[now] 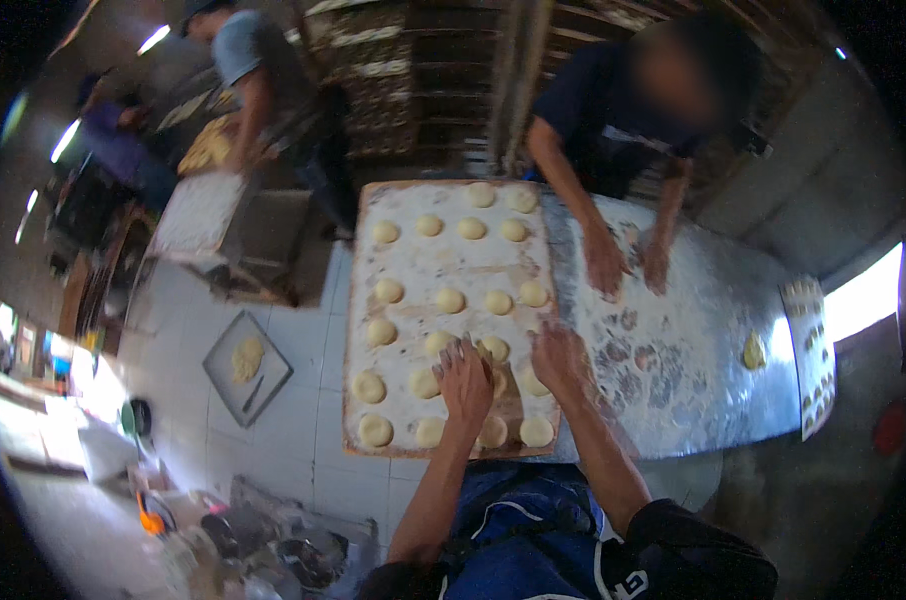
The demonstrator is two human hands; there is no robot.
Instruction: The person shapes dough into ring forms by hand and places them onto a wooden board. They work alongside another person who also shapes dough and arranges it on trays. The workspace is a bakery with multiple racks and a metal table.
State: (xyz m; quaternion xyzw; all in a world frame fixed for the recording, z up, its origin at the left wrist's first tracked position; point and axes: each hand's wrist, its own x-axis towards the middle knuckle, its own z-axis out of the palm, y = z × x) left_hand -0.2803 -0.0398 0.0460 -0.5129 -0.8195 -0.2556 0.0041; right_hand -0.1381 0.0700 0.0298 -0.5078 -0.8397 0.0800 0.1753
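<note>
Twenty or so dough rounds (pixel 450 300), pale, smooth and low-domed, ranged in loose rows on one board (pixel 413 262). Board: rectangular, wood-coloured at the edges, whitened across most of its face with flour (pixel 401 207). Gaps between rounds presumably guard against sticking; the flour likely serves the same end. Rounds toward the lower edge look broader and flatter, at least one with a shallow dip.

One left hand (pixel 465 385), palm down, fingers extended and lightly parted, over the rounds in the board's lower middle; the pose suits light pressure better than a grip.

One right hand (pixel 561 355), at the board's right edge, above or beside a round; motion-blurred, so whether it is wide, narrow or holding anything cannot be told.

One metal bench (pixel 763 305), grey, glossy, adjoining on the right, streaked white. Upon it: a co-worker's hands (pixel 605 265), lowered to the floured part; one yellowish dough lump (pixel 753 350), set apart at the right.

One square tray (pixel 225 388), metallic-looking, on pale floor tiles (pixel 318 350), containing an irregular dough mass (pixel 246 360) and a slim dark tool (pixel 253 394).
</note>
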